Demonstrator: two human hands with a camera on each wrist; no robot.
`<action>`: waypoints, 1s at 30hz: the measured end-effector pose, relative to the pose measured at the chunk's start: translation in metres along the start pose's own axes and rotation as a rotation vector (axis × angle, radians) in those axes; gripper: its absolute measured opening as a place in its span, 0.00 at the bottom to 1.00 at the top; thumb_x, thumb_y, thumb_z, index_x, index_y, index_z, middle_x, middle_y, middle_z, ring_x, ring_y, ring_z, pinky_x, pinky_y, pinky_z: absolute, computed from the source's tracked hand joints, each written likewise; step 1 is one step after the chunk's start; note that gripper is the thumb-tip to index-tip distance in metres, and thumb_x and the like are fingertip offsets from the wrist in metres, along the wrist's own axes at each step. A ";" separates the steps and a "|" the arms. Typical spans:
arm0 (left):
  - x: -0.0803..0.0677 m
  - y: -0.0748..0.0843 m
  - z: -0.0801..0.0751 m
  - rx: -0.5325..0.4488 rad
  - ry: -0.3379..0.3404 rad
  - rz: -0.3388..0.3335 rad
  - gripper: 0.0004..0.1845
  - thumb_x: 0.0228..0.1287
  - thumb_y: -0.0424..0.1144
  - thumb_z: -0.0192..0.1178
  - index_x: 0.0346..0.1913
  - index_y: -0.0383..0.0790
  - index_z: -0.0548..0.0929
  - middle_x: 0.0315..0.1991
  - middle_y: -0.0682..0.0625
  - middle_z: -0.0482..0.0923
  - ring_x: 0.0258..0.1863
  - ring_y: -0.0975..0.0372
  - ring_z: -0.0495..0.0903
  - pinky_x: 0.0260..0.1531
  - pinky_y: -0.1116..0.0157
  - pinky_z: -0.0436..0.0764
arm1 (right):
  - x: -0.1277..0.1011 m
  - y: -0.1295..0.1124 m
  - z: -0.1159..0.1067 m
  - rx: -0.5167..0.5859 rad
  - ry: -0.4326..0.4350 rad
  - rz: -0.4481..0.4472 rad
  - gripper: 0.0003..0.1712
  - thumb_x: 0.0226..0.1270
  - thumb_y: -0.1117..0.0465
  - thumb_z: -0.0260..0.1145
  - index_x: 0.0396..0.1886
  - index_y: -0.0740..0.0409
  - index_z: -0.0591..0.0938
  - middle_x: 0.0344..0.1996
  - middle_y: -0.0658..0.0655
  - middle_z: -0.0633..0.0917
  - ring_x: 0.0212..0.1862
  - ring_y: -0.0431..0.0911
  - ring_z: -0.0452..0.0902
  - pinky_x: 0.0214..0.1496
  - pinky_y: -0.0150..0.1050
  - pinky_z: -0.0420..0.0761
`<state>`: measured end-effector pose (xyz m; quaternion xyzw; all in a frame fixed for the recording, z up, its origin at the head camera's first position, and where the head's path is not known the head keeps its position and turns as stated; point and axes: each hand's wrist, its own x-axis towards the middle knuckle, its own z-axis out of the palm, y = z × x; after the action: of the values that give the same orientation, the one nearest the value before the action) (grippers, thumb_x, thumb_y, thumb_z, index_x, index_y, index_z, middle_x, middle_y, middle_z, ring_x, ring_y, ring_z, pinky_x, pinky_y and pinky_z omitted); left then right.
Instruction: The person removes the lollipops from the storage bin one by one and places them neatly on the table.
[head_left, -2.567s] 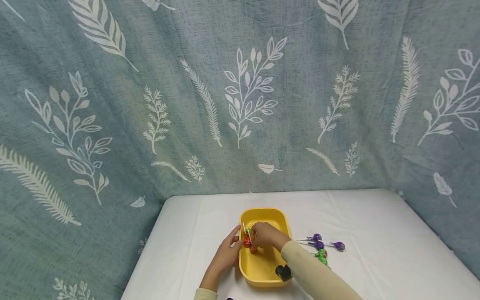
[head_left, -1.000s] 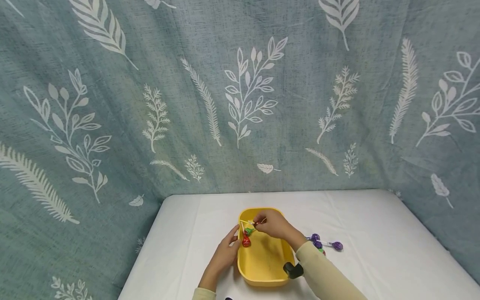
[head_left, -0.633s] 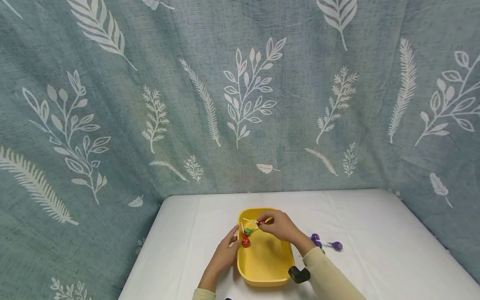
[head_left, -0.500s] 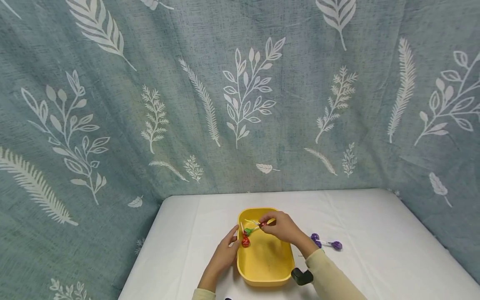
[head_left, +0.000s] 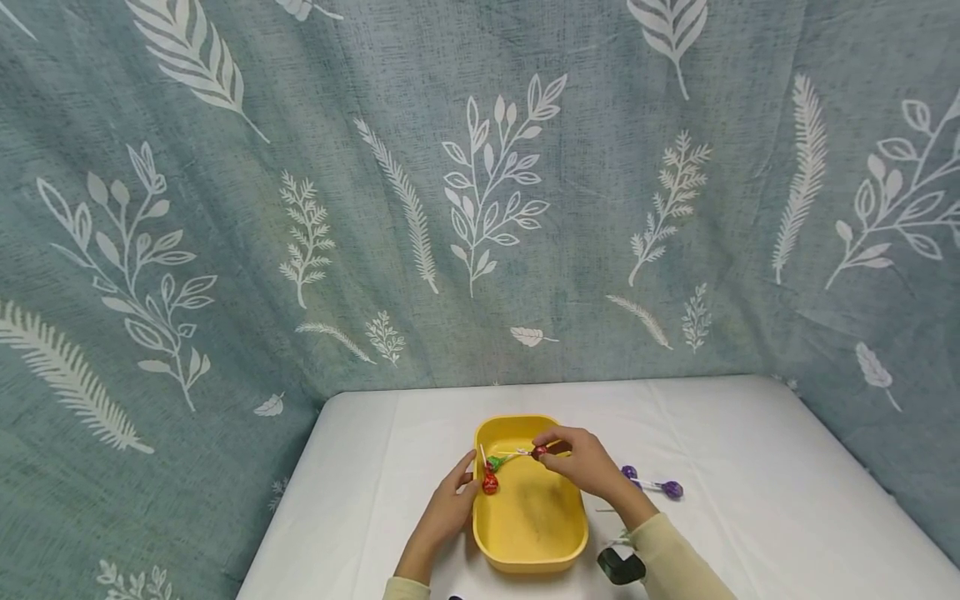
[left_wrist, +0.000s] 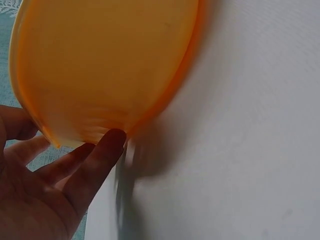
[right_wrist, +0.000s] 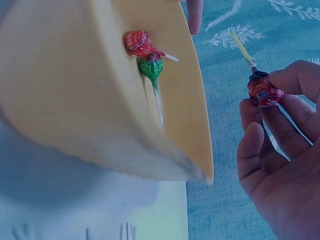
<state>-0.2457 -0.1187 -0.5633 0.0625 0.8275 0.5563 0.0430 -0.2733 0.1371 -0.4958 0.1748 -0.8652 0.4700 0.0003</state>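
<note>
Far left, the left hand [head_left: 448, 506] has fingers spread and mostly straight against the outside of a smooth, round-cornered yellow tray [head_left: 534, 533], so that grip isn't clamped on anything. Inside, near that wall, there's a ball-shaped red lollipop [head_left: 490, 483] in a crinkly printed wrapper, with a green lollipop [head_left: 495, 463] just beside it. Next over, a dark red lollipop [head_left: 540, 452] with a yellow stick is up above the tray, its shiny round head pinched in the right hand [head_left: 588, 462]'s grip. Furthest right, round purple lollipops [head_left: 672, 490] lie on the white cloth-covered tabletop [head_left: 750, 500].
</note>
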 end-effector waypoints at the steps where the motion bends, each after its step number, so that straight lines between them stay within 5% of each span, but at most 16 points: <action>1: 0.000 0.000 0.000 0.003 0.002 -0.005 0.29 0.77 0.38 0.53 0.77 0.46 0.66 0.59 0.36 0.78 0.53 0.49 0.80 0.51 0.47 0.81 | -0.001 0.001 -0.001 0.005 0.004 -0.006 0.10 0.64 0.65 0.70 0.45 0.57 0.87 0.42 0.53 0.88 0.47 0.53 0.84 0.43 0.45 0.86; 22: 0.000 0.001 0.000 -0.007 -0.001 0.003 0.29 0.77 0.38 0.54 0.77 0.44 0.66 0.58 0.35 0.77 0.52 0.48 0.79 0.52 0.47 0.80 | -0.026 0.020 -0.026 0.087 0.062 -0.032 0.10 0.68 0.66 0.68 0.48 0.57 0.87 0.45 0.56 0.88 0.47 0.52 0.84 0.41 0.37 0.85; 30: 0.000 0.001 0.001 -0.008 0.000 -0.024 0.29 0.77 0.39 0.53 0.78 0.47 0.65 0.59 0.37 0.77 0.54 0.49 0.79 0.53 0.46 0.80 | -0.038 0.029 -0.042 0.151 0.079 -0.010 0.13 0.70 0.66 0.68 0.52 0.63 0.85 0.46 0.61 0.88 0.46 0.55 0.85 0.42 0.43 0.86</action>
<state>-0.2454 -0.1171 -0.5633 0.0523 0.8259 0.5592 0.0502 -0.2531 0.1973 -0.5020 0.1598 -0.8257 0.5405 0.0235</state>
